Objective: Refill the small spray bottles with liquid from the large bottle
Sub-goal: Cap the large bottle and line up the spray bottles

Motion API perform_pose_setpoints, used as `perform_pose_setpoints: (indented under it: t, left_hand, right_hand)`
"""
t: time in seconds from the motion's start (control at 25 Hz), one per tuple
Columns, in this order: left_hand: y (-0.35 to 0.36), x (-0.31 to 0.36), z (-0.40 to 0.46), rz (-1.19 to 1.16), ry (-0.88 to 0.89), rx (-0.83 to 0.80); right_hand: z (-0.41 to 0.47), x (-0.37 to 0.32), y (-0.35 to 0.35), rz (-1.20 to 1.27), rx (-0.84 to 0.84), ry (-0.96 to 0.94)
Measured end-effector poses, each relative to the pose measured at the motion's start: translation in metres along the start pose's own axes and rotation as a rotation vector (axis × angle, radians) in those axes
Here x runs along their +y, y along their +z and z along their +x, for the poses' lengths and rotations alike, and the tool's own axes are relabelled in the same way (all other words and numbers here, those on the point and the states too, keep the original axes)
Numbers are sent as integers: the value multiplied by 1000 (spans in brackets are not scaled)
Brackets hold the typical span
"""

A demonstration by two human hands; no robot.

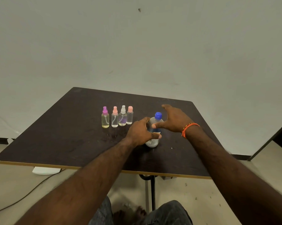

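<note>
I am wrapping my left hand point(141, 131) around the body of the large bottle point(153, 132), which is standing upright on the worktop point(56, 135). My right hand point(172, 120) is spreading open beside its blue cap point(158, 115), holding nothing. I am judging it best to steady the bottle low while twisting the cap. The four small spray bottles point(117, 117) are waiting in a row just left.

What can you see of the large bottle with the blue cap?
The large bottle is clear plastic with a blue screw cap, still on, and a pale label low on its body. It stands upright on the dark table, right of four small spray bottles. The left hand grips its body; the right hand hovers open by the cap.
</note>
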State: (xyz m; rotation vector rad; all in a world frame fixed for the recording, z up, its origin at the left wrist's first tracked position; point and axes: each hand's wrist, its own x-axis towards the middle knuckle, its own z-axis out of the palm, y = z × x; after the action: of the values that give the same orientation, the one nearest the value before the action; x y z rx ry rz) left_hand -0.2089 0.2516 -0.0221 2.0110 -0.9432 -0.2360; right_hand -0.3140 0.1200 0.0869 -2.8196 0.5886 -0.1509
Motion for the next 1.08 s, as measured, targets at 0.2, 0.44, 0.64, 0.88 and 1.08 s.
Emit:
perform_pose_setpoints:
  t: [0.2, 0.44, 0.64, 0.88, 1.08]
  left_hand:
    - [-2, 0, 0, 24, 5, 2]
    - [-3, 3, -2, 7, 4, 2]
    - [-3, 4, -4, 0, 11, 4]
    - [-1, 0, 0, 1, -19, -7]
    - [-1, 1, -1, -13, 14, -9]
  right_hand:
    - [-1, -1, 6, 205, 138, -205]
    - [8, -9, 7, 19, 232, -5]
    - [-2, -2, 21, 177, 132, -85]
    - [8, 3, 12, 147, 207, -146]
    - [15, -6, 15, -110, 209, 14]
